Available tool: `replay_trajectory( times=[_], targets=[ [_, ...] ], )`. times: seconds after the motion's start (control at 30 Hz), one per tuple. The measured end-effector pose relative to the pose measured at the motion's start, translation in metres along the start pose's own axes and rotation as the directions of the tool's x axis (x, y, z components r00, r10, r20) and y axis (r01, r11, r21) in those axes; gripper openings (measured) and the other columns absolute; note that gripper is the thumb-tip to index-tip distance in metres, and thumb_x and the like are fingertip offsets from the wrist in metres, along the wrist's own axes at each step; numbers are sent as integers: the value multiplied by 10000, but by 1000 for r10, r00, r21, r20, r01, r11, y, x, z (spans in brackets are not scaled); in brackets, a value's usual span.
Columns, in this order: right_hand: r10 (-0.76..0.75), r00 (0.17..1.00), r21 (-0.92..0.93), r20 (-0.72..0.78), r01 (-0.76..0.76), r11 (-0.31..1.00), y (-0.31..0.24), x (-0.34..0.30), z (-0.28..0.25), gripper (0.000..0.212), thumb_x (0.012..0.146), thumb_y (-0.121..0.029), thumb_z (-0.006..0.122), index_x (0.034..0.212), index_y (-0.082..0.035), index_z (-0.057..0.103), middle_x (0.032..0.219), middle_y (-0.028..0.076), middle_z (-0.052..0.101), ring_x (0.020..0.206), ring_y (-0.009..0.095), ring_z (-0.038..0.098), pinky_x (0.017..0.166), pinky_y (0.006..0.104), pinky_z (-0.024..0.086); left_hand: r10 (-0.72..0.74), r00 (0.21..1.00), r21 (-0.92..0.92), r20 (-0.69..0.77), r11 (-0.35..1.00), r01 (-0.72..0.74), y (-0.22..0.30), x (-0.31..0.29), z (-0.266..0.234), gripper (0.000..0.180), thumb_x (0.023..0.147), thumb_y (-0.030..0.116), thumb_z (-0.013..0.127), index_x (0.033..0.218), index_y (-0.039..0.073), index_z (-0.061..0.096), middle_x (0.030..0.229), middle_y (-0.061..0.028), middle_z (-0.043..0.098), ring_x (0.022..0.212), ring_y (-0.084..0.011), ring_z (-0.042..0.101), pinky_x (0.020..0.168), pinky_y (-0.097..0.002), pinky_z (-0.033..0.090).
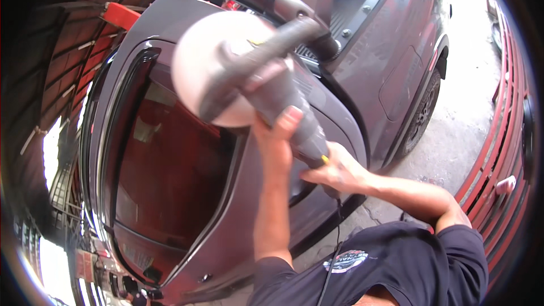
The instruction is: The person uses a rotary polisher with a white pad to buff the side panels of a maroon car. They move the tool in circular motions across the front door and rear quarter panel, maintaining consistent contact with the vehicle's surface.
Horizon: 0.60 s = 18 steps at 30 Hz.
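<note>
Polisher (pixel 280 92) is held over a grey pickup (pixel 334 122) on pale concrete (pixel 447 136).

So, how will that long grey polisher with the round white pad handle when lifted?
The polisher probably feels front-heavy: its wide pad sits beyond the left hand and right hand. Its thick body looks rigid, unlikely to bend. The thin, curving black cord probably flexes.

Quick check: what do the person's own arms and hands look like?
The left hand and right hand are ungloved. Short dark fabric sleeves leave both forearms bare; the dark T-shirt carries a printed chest emblem. A thin black cable hangs across its front.
</note>
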State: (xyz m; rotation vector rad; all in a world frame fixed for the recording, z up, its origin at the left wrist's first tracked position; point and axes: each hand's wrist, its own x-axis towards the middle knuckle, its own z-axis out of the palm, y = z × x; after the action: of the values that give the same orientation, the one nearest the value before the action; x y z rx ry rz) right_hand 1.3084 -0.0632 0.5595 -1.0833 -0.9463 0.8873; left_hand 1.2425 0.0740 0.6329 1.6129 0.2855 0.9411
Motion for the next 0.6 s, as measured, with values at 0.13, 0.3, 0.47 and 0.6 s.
replay_trajectory(
  times=[0.13,0.3,0.47,0.6],
  targets=[
    [-141,970,83,197,127,988,-39,36,-27,534,831,-228,767,1251,34,569,918,114,675,836,158,628,739,353,528,27,998,66,-56,998,-23,52,39,11,599,910,466,689,1218,-39,595,964,-143,687,817,-289,730,699,-395,614],
    [-95,952,137,291,57,989,-4,17,-58,603,833,-136,776,1362,0,521,1031,40,633,907,105,567,755,324,506,40,986,98,-160,995,-24,30,8,37,621,913,501,662,1203,-44,594,996,-153,677,831,-305,727,708,-412,614],
    [-21,981,195,192,-17,981,59,-69,-49,686,823,-139,726,1447,12,483,1091,134,688,953,179,649,840,357,548,-95,982,13,-163,995,98,-29,-84,47,635,812,219,812,1339,-2,535,1140,-136,639,943,-240,689,823,-371,595],
    [79,981,247,176,-122,961,29,-65,-35,637,831,-87,707,1423,4,489,1030,69,655,874,141,621,774,324,534,-104,989,2,-104,994,105,-12,-63,41,618,819,233,816,1334,12,555,1158,-94,642,995,-164,646,867,-332,554]
  ],
)
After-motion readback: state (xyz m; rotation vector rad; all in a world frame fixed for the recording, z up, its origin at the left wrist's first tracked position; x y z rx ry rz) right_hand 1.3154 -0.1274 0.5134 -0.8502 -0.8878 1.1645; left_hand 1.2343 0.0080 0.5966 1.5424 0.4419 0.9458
